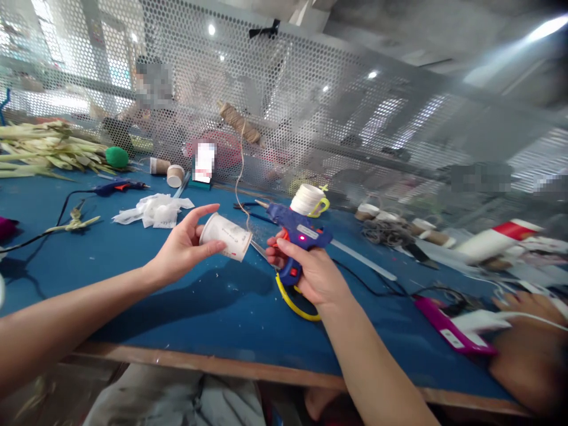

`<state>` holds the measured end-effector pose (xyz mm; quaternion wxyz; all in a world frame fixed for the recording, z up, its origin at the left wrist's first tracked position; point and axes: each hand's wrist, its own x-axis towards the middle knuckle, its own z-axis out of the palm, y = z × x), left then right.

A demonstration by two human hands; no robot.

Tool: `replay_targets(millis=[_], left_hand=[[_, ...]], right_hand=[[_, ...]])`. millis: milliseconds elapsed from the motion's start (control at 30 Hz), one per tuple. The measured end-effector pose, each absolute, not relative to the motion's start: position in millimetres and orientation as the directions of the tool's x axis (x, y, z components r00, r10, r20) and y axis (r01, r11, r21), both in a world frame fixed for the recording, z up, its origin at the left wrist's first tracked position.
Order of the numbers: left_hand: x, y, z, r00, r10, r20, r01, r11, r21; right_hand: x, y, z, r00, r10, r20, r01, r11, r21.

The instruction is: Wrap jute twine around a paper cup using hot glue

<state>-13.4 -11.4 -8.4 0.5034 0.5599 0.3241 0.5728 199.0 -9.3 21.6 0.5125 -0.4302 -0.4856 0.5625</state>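
- Pinching a white, printed, tapered paper cup (228,238) in the left hand (189,242), with the thumb along its near wall; holding it tipped sideways above the middle of the blue-topped bench (177,319), back from the brown front edge.
- Judging the cup very light, thin-walled and easily crushed; probably gripping well without slipping, and calling for a gentle hold at either stiffer end.
- Grasping a dark-blue plastic glue gun (296,225) by its handle in the right hand (317,272), with fingers at the orange trigger; being unable to tell whether squeezing it. Pointing the nozzle toward the back edge, slightly left.
- Judging the gun rigid, heavier than the cup and likely hot at the tip; calling for holding by the handle alone.
- Seeing rough, fibrous tan twine (239,123) wound thick above the back edge, trailing a loose strand toward the cup.
- Noting a ribbed, white, cord-wrapped cup with a yellow loop handle (306,200) just behind the gun, and soft, crumpled white plastic (155,210) toward the back left corner.
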Motion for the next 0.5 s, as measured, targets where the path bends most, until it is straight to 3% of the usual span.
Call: replay_targets(millis=[133, 333, 500], left_hand=[[-9.0, -17.6, -16.9, 0.158, 0.918, 0.364, -0.100, -0.352, 0.931], [-8.9, -23.6, -33.0, 0.248, 0.823, 0.511, 0.141, -0.553, 0.821], [-9.9, -24.5, -36.5, 0.287, 0.794, 0.535, 0.217, -0.598, 0.771]], right_hand=[[190.2, -5.7, 10.7, -0.149, 0.986, -0.081, -0.240, -0.115, -0.964], [182.8, -6.8, 7.9, -0.142, 0.989, -0.033, -0.322, -0.078, -0.943], [180.8, -8.7, 8.1, -0.126, 0.992, 0.013, -0.281, -0.023, -0.959]])
